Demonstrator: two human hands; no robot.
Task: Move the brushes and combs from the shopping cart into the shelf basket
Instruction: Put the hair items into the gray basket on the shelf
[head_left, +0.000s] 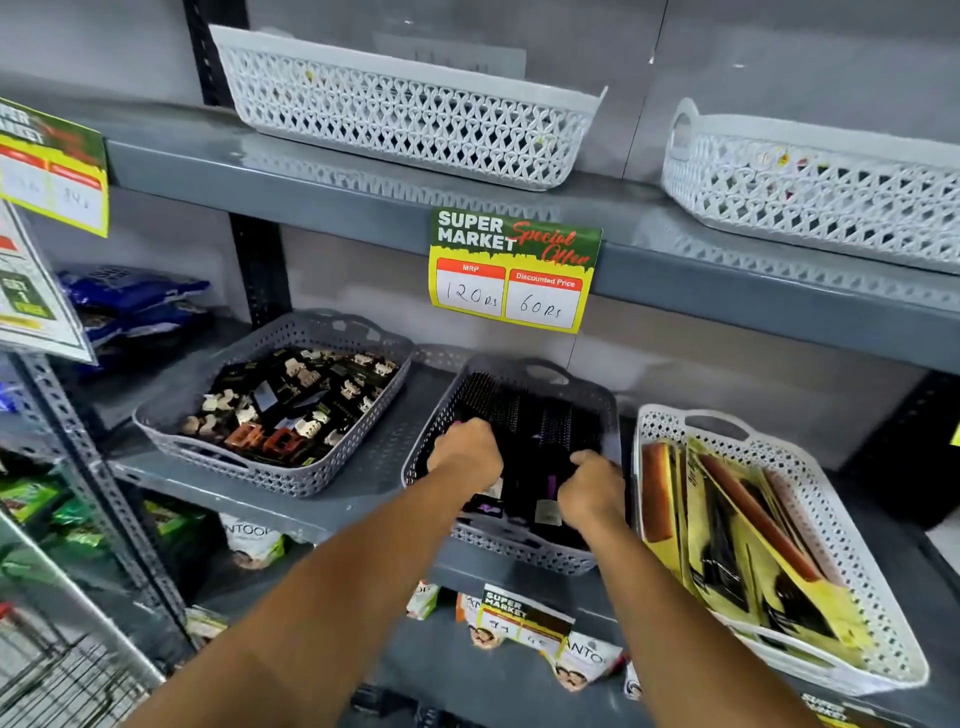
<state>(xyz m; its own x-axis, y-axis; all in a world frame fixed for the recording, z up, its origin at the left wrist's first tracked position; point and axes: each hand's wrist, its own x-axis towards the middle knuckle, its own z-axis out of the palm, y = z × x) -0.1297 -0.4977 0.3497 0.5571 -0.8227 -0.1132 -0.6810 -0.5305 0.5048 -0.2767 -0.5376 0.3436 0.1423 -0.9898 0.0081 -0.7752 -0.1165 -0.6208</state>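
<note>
1. We see both hands inside the grey shelf basket (582, 395), on the black brushes (524, 415).
2. Our left hand (465, 449) and right hand (592, 488) are curled; whether they grip anything, we cannot tell.
3. The grey basket on the left (171, 421) holds hair clips (291, 405); the white basket on the right (852, 525) holds packaged combs (737, 551).

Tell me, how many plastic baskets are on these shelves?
5. Upper shelf: a white lattice basket in the middle, another white one at right. Lower shelf: a grey basket of hair clips, a grey basket of black brushes, and a white basket of yellow-packaged combs. Others may lie outside the picture.
</note>
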